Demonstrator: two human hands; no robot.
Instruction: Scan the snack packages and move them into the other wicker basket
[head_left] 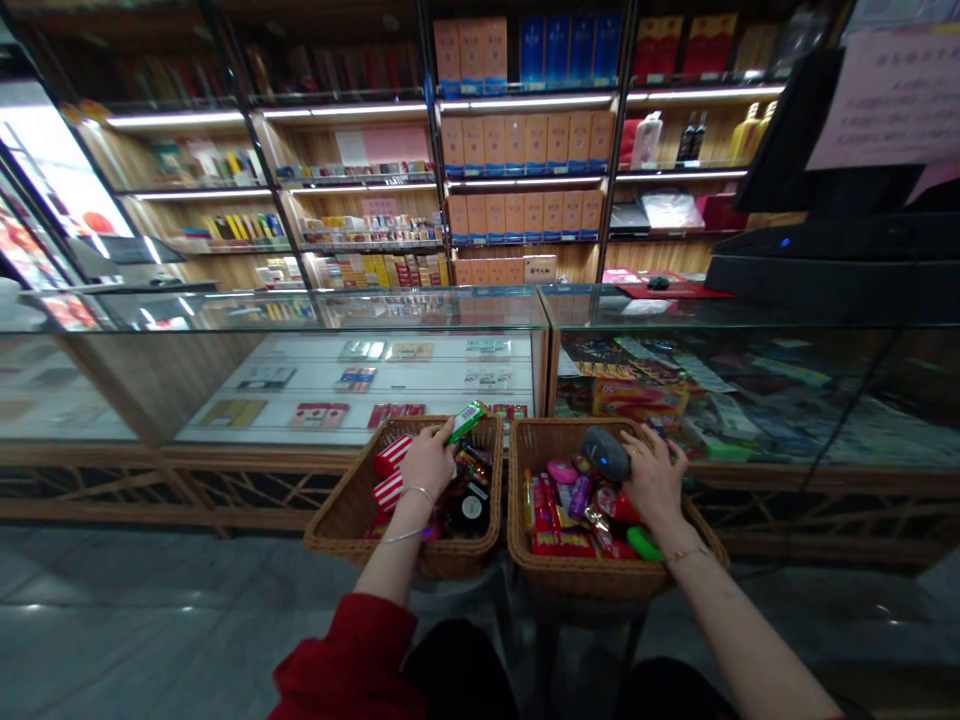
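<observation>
Above the left wicker basket, my left hand is closed on a small green packet with a barcode facing up. That basket holds red-and-white striped boxes, a black round item and dark wrapped snacks. My right hand grips a dark grey barcode scanner with a small blue light, over the right wicker basket. Inside the right basket lie red snack packets, purple and pink wrapped items, and a bright green piece beside my right wrist.
Both baskets rest on stools before a glass display counter with flat packs inside. A monitor with a pink paper sheet stands on the counter at right. Shelves of boxes and bottles line the back wall.
</observation>
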